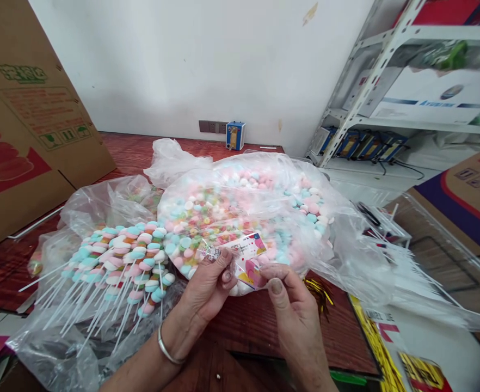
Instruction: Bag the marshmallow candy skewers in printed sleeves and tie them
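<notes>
Left hand point(209, 283) pinches a printed plastic wrapper point(251, 250) between thumb and fingers; bracelet point(167, 347) on that wrist. Right hand point(295, 310): thumb and forefinger close together at the wrapper's right edge; whether they grip it firmly, cannot tell. Wrapper lies between both hands, above the near side of a large clear bag point(244, 204) of pastel sweets. Left of the grip: pile of candy skewers point(120, 258), white sticks pointing nearward. Just right of the grip: gold tinsel point(319, 294). Beneath: reddish-brown table point(260, 337). Farther out, left: cardboard box point(31, 109); right: white shelf point(440, 122).
</notes>
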Demonstrator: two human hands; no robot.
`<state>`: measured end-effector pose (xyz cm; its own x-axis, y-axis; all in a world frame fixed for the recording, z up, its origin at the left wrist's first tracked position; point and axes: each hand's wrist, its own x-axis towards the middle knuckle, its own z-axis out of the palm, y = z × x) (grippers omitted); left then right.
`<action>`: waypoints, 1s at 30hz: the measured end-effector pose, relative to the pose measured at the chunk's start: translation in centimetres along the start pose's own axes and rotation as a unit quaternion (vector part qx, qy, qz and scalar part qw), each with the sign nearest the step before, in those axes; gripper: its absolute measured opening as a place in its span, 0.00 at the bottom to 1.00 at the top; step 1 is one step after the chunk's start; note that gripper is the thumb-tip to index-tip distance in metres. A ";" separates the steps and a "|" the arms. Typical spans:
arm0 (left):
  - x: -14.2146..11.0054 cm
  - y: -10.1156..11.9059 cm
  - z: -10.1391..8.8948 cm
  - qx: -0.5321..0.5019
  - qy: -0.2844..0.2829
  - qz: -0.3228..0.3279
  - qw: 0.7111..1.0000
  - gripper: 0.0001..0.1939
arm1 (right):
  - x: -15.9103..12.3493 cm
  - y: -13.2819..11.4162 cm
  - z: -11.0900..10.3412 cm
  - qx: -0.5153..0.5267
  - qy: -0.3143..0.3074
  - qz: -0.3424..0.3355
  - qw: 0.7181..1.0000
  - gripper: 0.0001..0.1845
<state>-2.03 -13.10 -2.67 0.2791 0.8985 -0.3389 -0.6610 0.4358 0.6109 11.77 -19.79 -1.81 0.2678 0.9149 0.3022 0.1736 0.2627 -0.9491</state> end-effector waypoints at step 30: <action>-8.4 13.6 -10.7 -0.166 0.180 0.373 0.895 0.14 | -1.3 0.2 17.2 0.141 -0.346 0.298 0.878 0.14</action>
<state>-20.85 -15.24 0.81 -0.5295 0.8311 -0.1700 -0.7573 -0.3727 0.5363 -4.82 -15.68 -3.92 -0.4253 0.8572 -0.2903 -0.0697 -0.3508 -0.9338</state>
